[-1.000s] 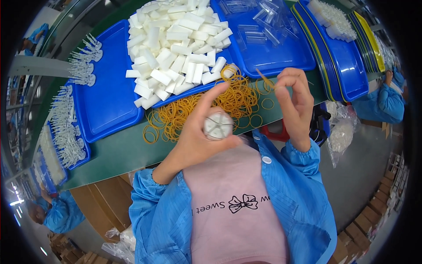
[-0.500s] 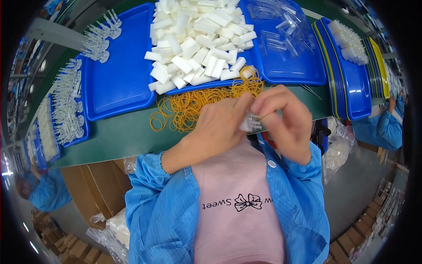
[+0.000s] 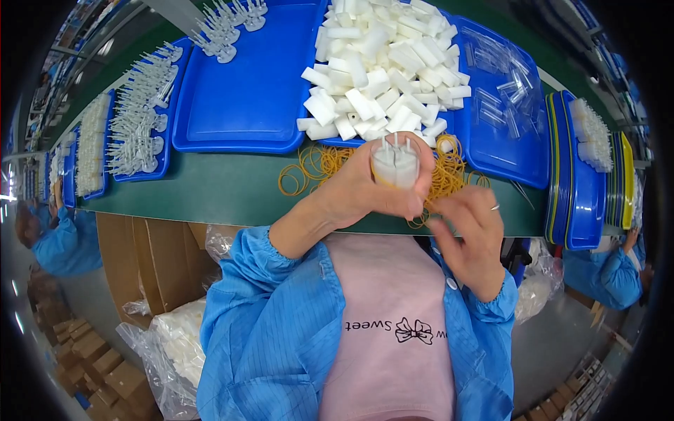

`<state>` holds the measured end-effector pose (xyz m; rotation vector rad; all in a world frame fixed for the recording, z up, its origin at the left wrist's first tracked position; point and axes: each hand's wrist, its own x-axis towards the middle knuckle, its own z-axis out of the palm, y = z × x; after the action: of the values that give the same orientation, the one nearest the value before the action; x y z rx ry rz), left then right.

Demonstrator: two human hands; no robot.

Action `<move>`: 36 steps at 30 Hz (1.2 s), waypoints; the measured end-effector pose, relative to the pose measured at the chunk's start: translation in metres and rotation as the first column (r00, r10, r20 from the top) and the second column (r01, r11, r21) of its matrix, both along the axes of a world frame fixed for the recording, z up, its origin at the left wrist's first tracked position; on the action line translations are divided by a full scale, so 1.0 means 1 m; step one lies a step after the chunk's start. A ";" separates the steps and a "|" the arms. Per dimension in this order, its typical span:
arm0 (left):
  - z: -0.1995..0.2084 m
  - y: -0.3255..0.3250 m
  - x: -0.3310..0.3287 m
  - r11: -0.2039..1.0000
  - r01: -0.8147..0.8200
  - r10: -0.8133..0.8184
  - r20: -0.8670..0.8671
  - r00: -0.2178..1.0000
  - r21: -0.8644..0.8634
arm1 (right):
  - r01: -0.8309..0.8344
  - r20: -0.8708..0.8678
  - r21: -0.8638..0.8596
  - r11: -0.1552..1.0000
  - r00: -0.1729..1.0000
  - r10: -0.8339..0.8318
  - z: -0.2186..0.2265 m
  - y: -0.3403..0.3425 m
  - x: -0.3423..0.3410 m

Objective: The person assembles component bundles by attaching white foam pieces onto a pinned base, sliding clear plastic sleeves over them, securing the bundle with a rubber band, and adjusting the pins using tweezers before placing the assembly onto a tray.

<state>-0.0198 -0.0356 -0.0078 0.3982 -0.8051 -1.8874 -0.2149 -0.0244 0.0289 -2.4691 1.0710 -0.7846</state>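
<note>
A round white bundle (image 3: 395, 170) topped with prongs is sitting in the left grip (image 3: 366, 185), yellow rubber bands (image 3: 447, 175) lying heaped behind.

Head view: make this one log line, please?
left hand: holding white pronged cylindrical bundle; right hand: near round yellow rubber bands; rectangular white blocks: heaped

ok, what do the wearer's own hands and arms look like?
Bare, ungloved left hand and right hand, the right with a thin silver-coloured ring. Blue, finely lined cloth left sleeve and matching right sleeve, both loose with gathered cuffs.
</note>
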 end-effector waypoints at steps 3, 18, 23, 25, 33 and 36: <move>-0.009 -0.001 0.000 0.978 0.012 0.047 -0.279 0.959 0.206 | -0.606 0.482 0.321 0.728 0.766 0.425 0.013 -0.005 -0.015; -0.004 0.014 -0.013 0.500 0.130 0.851 0.514 0.111 -0.856 | -0.236 0.560 0.527 0.816 0.819 -0.125 -0.017 0.001 0.024; -0.001 0.015 -0.014 0.629 0.190 0.735 0.656 0.170 -0.754 | -0.044 0.258 0.155 0.987 0.966 0.003 -0.014 -0.004 0.023; 0.001 0.012 -0.010 0.662 0.220 0.655 0.695 0.297 -0.717 | 0.003 0.141 0.037 0.999 0.990 -0.008 -0.013 -0.004 0.023; -0.008 0.028 0.000 0.852 -0.054 0.436 0.649 0.624 -0.521 | 0.095 0.260 -0.012 0.995 0.962 -0.089 -0.007 0.000 0.022; -0.009 0.028 -0.005 0.906 -0.174 0.391 0.605 0.693 -0.386 | 0.082 0.264 -0.019 0.996 0.962 -0.074 -0.011 0.000 0.024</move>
<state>-0.0247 -0.0071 -0.0172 0.9908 -1.4010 -1.2708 -0.1912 -0.0243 0.0175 -2.2755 1.0687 -1.1240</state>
